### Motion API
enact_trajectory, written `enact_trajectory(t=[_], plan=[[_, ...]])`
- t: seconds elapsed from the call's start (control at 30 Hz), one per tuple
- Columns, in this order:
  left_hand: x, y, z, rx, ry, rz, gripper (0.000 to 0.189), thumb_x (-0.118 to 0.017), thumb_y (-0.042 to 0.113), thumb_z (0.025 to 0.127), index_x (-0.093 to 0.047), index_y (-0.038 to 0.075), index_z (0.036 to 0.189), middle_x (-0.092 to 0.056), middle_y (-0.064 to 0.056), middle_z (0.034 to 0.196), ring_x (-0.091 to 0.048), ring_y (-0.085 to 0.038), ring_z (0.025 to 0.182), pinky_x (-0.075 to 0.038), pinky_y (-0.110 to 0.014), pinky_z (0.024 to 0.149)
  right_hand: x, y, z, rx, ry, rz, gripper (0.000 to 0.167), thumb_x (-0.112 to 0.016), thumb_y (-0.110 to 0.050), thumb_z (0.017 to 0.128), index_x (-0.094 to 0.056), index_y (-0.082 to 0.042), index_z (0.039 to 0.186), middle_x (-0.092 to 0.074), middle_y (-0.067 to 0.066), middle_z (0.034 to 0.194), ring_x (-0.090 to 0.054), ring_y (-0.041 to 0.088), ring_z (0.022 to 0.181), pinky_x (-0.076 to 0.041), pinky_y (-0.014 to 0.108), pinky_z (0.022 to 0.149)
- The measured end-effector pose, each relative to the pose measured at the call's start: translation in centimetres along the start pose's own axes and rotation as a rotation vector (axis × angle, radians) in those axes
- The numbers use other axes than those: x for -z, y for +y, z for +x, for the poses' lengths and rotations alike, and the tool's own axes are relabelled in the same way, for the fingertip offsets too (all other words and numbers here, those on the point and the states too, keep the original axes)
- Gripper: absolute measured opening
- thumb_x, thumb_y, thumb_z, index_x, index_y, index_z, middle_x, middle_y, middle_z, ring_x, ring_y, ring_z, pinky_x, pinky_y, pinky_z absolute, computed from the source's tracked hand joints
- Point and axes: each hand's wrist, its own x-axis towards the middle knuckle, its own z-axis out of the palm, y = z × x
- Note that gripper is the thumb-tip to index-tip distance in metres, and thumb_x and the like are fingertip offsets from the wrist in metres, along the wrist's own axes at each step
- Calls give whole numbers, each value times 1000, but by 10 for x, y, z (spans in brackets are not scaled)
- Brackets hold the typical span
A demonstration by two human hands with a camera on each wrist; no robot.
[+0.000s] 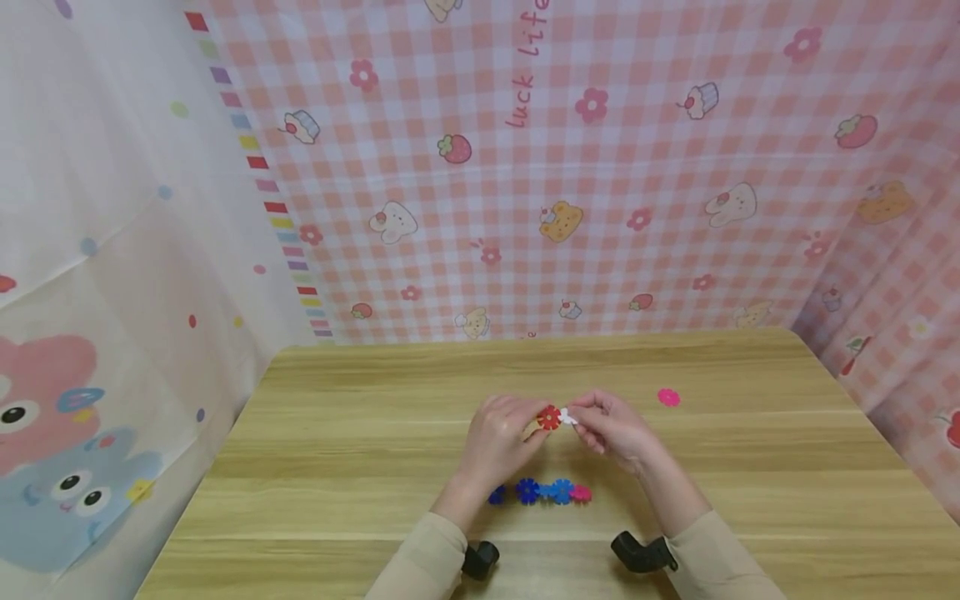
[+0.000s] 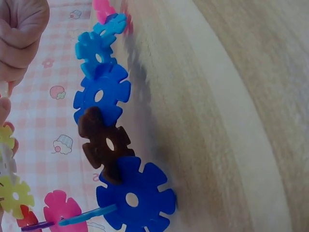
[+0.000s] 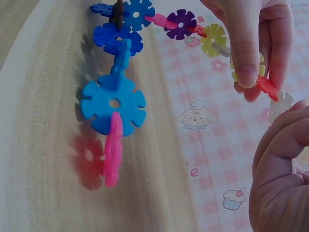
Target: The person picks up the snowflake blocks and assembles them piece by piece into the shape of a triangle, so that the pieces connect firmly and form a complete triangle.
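My left hand [image 1: 506, 437] pinches the held end of a chain of flower-shaped interlocking discs, around a yellow disc [image 3: 262, 65] and a red disc [image 1: 550, 417]. Beside it, my right hand [image 1: 615, 429] pinches a white disc [image 1: 567, 416] between thumb and fingers, right at the red one's edge. From the left hand the chain runs back through a yellow disc [image 3: 213, 39], a purple disc [image 3: 180, 24] and a pink disc [image 2: 63, 211] to a row near the tabletop. That row has a dark blue disc [image 2: 137, 195], a brown disc [image 2: 107, 144], several lighter blue discs [image 3: 113, 104] and a pink end disc [image 3: 113, 150].
A loose pink disc [image 1: 669, 397] lies on the wooden table [image 1: 337, 450], beyond the right hand. Black wrist mounts [image 1: 641, 552] show under the sleeves. Behind the table hangs a pink checked cloth [image 1: 465, 192], with a white printed cloth [image 1: 135, 275] at the left.
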Motion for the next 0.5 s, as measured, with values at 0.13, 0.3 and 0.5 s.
enact_trajectory(t=[0.13,0.3,0.5], plan=[[0,-1,-2,0,10,-44,27,-86,13,77,-76,8,102,-75,-1,95,-69,-13,84,-53,-24,82,0,-1,-1,6,-9,-33,8,-55,-5,99,-53,1,102,-58,-2,70,-47,3,53,-38,13,45],[4,-1,-4,12,4,-134,29,-85,7,77,-76,5,104,-75,-3,96,-68,-14,87,-52,-21,85,0,-1,-1,11,-61,-13,3,-54,-3,98,-54,-1,100,-58,-4,69,-46,2,53,-38,12,45],[6,0,-3,11,-1,-142,28,-84,4,76,-76,3,103,-75,-4,96,-68,-15,88,-52,-20,86,0,3,-2,1,-103,48,5,-50,-3,100,-55,-5,97,-58,-6,68,-46,0,53,-36,11,45]])
